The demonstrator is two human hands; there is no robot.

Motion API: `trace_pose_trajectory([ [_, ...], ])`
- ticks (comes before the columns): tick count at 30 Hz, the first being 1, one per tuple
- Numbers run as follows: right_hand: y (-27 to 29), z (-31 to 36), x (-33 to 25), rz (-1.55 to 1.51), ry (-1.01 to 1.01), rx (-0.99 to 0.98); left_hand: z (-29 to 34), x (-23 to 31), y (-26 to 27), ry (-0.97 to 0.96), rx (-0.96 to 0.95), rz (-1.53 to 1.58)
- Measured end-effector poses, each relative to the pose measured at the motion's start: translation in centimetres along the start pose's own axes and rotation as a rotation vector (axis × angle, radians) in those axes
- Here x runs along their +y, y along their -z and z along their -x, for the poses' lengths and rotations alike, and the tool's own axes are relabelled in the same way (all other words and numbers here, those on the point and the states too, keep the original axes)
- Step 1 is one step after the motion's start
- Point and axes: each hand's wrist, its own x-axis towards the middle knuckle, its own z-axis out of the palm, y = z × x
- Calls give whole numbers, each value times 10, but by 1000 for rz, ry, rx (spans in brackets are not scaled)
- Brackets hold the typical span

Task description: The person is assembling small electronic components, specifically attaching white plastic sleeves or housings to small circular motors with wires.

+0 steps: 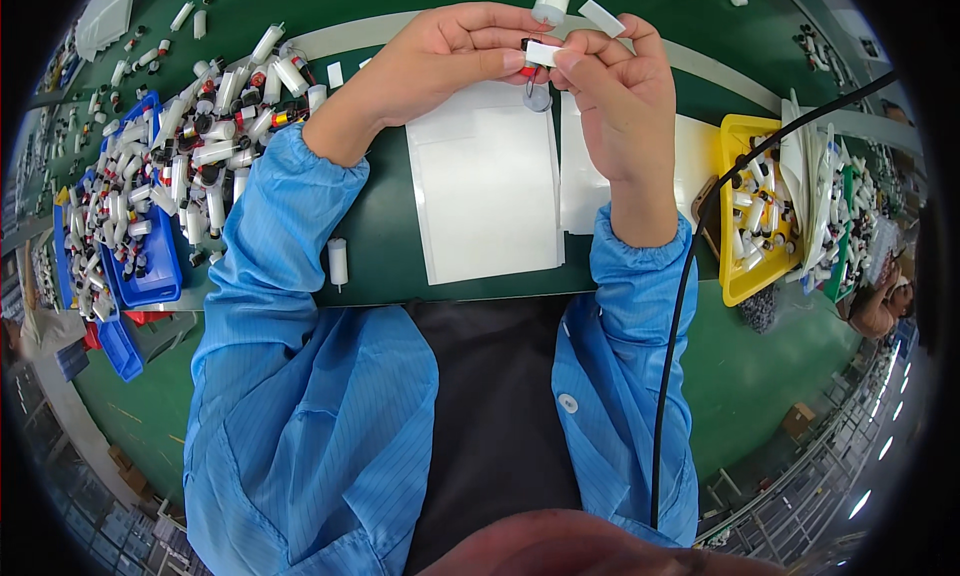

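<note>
My left hand [455,58] reaches in from the left, with its fingers pinched on a small black-and-red part [529,71]. Against that part, the thumb and finger of my right hand [628,106] press a small white rectangular strip [542,55]. A second white strip [601,18] sits by the raised fingertips of my right hand; whether it is gripped I cannot tell. Below the pinch hangs a small translucent round piece [538,99] on a thin wire. A white cylinder [553,0] shows just beyond my fingertips, and its link to the held part is hidden.
White sheets [488,196] lie under my hands. A heap of white cylinders with black-and-red ends [215,141] spreads at left around blue bins [152,266]. One cylinder [338,263] lies near the table edge. At right stands a yellow bin [735,276]; a black cable [672,366] crosses before it.
</note>
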Motion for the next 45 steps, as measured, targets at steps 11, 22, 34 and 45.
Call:
trace_pose_trajectory([
  [11,6,0,0,-107,-59,-23,-1,-6,1,21,20,82],
  [22,7,1,3,-119,-66,-28,-2,-4,-5,-15,41,12],
  [34,7,1,2,-189,-127,-4,-2,-5,-3,-30,40,-29],
  [45,-1,2,8,122,61,22,-2,-5,-5,-19,51,33],
])
